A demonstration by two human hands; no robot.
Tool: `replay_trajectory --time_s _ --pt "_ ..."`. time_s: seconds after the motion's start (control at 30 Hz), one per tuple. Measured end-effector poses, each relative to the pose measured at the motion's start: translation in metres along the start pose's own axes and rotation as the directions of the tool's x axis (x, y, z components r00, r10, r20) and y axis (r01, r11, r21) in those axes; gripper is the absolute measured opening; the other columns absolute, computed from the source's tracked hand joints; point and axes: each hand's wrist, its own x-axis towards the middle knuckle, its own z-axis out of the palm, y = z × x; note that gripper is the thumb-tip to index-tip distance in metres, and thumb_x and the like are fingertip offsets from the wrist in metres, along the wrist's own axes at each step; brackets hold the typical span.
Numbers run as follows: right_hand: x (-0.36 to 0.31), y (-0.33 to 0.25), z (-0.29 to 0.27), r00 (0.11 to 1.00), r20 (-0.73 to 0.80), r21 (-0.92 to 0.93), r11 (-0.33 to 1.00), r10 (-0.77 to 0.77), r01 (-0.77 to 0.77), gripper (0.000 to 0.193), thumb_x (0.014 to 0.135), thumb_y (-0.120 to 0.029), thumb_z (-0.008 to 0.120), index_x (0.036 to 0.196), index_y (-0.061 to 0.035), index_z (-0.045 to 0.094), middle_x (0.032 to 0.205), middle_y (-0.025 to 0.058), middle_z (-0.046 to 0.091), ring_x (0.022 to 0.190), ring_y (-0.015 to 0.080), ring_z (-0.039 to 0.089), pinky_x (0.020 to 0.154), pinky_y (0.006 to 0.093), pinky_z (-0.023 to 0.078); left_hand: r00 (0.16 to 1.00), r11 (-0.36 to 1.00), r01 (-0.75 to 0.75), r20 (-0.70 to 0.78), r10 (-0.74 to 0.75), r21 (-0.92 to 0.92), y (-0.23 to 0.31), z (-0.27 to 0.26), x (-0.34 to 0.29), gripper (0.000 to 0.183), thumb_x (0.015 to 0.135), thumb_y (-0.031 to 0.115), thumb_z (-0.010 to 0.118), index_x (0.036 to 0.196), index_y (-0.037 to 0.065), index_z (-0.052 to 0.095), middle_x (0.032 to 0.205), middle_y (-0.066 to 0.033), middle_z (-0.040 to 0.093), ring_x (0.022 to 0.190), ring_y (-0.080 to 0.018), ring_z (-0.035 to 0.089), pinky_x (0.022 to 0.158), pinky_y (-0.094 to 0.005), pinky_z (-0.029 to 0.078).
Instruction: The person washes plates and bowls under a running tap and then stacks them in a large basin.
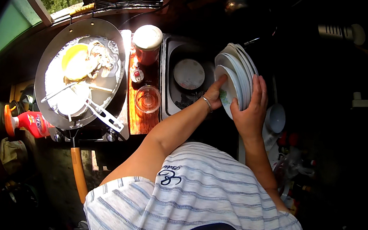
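Observation:
A stack of white plates [235, 64] stands tilted on edge between my two hands, over the right side of the metal sink [169, 58]. My left hand [214, 94] grips the near left side of the stack, with a bracelet at its wrist. Around the right side wraps my right hand [251, 106], its fingers on the outermost plates. Several plates are in the stack, and the front one shows a green pattern. Inside the sink lies a round pale dish [189, 74], just left of the plates.
On the stove at left sits a large wok [48, 98] with sudsy water, a yellow bowl [75, 61] and utensils. A lidded jar [148, 38] and a glass bowl [148, 99] stand on the wooden strip. A red bottle [33, 123] is beside the stove; a white ladle-like bowl [275, 118] lies right.

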Motion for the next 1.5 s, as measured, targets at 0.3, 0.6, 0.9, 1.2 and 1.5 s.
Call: replay_trajectory --time_s 0.3,0.6,0.9,1.2,1.5 --pt "-0.006 -0.019 -0.008 1.0 0.015 -0.046 0.999 -0.027 0.028 0.075 0.065 -0.011 0.066 0.13 -0.0071 0.028 0.131 0.0191 0.029 0.116 0.0391 0.035 0.094 0.0469 0.034 1.0 1.0 -0.029 -0.003 0.029 0.007 0.005 0.017 -0.02 0.078 0.07 0.05 0.065 0.127 0.007 0.036 0.123 -0.0144 0.045 0.113 -0.029 0.044 0.096 -0.0446 0.036" --pt "-0.026 -0.058 -0.03 0.995 -0.008 0.018 0.995 -0.098 0.098 0.071 0.068 -0.006 0.062 0.13 -0.0076 0.029 0.134 0.0157 0.029 0.122 0.0334 0.032 0.099 0.0451 0.03 0.982 0.983 -0.176 0.065 0.179 -0.041 0.007 0.042 -0.062 0.063 0.067 0.041 0.07 0.117 0.011 0.047 0.113 -0.0083 0.053 0.105 -0.0235 0.049 0.093 -0.0383 0.037" --pt "-0.041 -0.084 -0.061 0.873 -0.141 0.158 0.859 -0.468 0.486 0.069 0.072 -0.011 0.062 0.131 -0.0125 0.027 0.134 0.0141 0.031 0.123 0.0325 0.033 0.1 0.0455 0.03 0.808 0.805 -0.584 0.164 0.566 0.103 0.03 0.1 -0.139 0.06 0.072 0.034 0.067 0.123 0.014 0.039 0.115 -0.0055 0.05 0.106 -0.0213 0.049 0.09 -0.041 0.041" --pt "-0.042 -0.105 -0.102 0.538 -0.425 0.327 0.431 -0.728 0.841 0.055 0.081 -0.023 0.056 0.127 -0.002 0.033 0.127 0.0192 0.04 0.115 0.0356 0.042 0.094 0.045 0.036 0.398 0.364 -0.912 0.205 0.894 0.188 0.013 0.163 -0.228 0.061 0.074 0.025 0.066 0.125 0.014 0.036 0.116 -0.0043 0.049 0.106 -0.0192 0.049 0.091 -0.0383 0.041" --pt "-0.068 -0.195 -0.154 0.307 -0.601 0.504 -0.052 -0.738 0.862 0.056 0.073 -0.009 0.056 0.125 0.0002 0.038 0.126 0.0203 0.041 0.116 0.0362 0.041 0.094 0.0441 0.036 0.111 0.087 -0.972 0.101 0.989 0.219 -0.004 0.21 -0.339 0.053 0.075 0.038 0.065 0.116 0.011 0.045 0.105 -0.0077 0.055 0.097 -0.0237 0.055 0.085 -0.0408 0.045"
